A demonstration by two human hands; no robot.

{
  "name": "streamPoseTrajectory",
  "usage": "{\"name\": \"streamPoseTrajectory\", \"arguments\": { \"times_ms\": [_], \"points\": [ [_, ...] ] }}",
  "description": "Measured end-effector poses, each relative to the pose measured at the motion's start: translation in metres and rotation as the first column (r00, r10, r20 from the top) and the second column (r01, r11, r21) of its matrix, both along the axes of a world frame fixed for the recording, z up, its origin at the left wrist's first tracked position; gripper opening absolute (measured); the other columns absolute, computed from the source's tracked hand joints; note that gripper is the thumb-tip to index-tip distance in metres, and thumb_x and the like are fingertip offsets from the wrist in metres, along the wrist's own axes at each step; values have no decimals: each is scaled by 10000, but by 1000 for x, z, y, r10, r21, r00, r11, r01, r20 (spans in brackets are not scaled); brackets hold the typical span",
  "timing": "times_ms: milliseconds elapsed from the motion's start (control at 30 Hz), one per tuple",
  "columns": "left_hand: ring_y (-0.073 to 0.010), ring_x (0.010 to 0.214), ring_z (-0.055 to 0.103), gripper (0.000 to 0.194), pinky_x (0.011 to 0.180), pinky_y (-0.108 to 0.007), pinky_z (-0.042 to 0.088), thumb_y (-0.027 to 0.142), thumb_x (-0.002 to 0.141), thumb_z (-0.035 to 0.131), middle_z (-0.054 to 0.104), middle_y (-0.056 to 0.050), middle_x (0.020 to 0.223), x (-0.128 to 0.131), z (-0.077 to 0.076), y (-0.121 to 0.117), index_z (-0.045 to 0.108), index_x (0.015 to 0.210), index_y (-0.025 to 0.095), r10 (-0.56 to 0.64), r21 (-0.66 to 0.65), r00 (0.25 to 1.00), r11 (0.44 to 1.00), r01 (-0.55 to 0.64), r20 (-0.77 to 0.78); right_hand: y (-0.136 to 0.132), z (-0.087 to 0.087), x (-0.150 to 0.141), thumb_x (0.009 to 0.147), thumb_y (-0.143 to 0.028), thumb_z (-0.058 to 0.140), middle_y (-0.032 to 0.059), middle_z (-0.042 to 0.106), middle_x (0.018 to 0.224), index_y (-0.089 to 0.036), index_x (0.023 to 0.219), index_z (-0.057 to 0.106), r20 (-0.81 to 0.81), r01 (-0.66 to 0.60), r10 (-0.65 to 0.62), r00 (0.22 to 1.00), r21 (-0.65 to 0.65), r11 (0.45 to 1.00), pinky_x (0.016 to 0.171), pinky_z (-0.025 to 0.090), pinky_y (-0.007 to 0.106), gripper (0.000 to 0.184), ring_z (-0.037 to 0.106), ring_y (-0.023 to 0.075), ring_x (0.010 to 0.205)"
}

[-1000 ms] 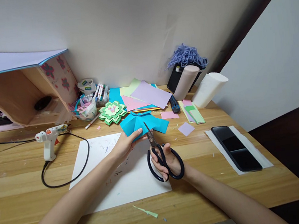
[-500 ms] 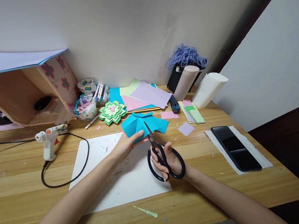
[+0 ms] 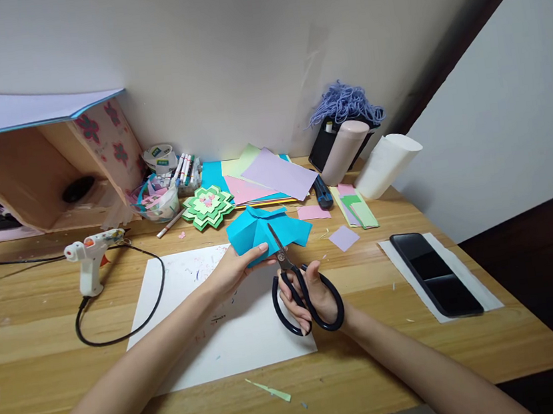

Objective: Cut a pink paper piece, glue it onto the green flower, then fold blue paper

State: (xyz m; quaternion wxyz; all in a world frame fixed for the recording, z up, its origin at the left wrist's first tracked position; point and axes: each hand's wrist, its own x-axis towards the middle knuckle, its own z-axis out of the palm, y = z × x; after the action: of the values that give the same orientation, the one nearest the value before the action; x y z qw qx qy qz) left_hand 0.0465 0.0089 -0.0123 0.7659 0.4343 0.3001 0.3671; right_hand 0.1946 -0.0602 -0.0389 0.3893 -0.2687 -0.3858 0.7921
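Observation:
A creased sheet of bright blue paper (image 3: 249,232) is pinched in my left hand (image 3: 233,268), the thumb lying on top of it. My right hand (image 3: 312,296) grips black-handled scissors (image 3: 290,269) with its fingers through the loops. Their dark blades cross the lower part of the blue paper, one blade showing in front of it and the other hidden. Beneath both hands lies a white sheet (image 3: 223,348) with small ink marks.
A white hot glue gun (image 3: 89,263) with a looped black cord stands at left. Behind the hands are a layered green paper flower (image 3: 209,207), coloured paper sheets (image 3: 280,173) and a utility knife (image 3: 322,192). A phone (image 3: 436,275) lies at right.
The left hand and the blue paper have shifted slightly right toward the scissors. The scissor blades sit a little closer together, and the handles have tilted slightly.

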Motion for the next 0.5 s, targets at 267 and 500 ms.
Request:
{"name": "streamPoseTrajectory", "arguments": {
  "times_ms": [267,500],
  "points": [
    [-253,1054,567,420,871,-381,476,268,748,636,602,-108,1167,0,0,0,556,1151,176,-23,21,1000,1000,23,8,1,-9,0,538,-839,385,-89,404,296,-178,642,417,-26,-4,4,1000,-22,1000,218,338,158,669,354,66,191],
    [-234,1023,587,441,872,-372,474,243,758,631,601,-98,1171,0,-3,1,530,1184,190,-46,-3,999,999,46,11,1,1,-2,484,-874,328,-81,407,307,-175,637,429,-61,-17,14,998,-40,999,258,401,189,722,384,72,221]
  ]
}}
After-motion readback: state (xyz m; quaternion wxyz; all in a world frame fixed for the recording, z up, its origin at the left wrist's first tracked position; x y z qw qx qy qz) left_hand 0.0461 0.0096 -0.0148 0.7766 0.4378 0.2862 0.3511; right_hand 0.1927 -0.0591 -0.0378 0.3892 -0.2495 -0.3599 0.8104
